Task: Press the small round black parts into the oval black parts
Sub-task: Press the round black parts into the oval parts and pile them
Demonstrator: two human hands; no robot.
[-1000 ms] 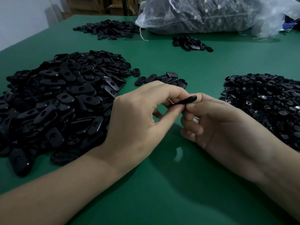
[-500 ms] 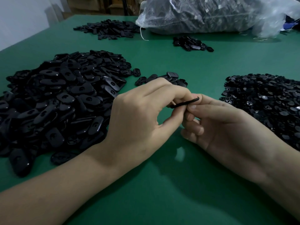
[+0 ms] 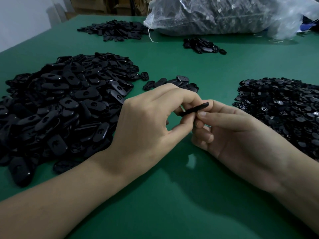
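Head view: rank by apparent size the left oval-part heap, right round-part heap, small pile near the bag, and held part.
1. oval-part heap
2. round-part heap, cropped at frame edge
3. small pile, farther away
4. held part

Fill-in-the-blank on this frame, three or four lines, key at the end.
The left hand and right hand pinch one oval part ___ them.
The pile of oval parts lies to the person's ___.
The pile of small round parts lies to the person's ___.
The table surface is ___.
Missing: between; left; right; green.
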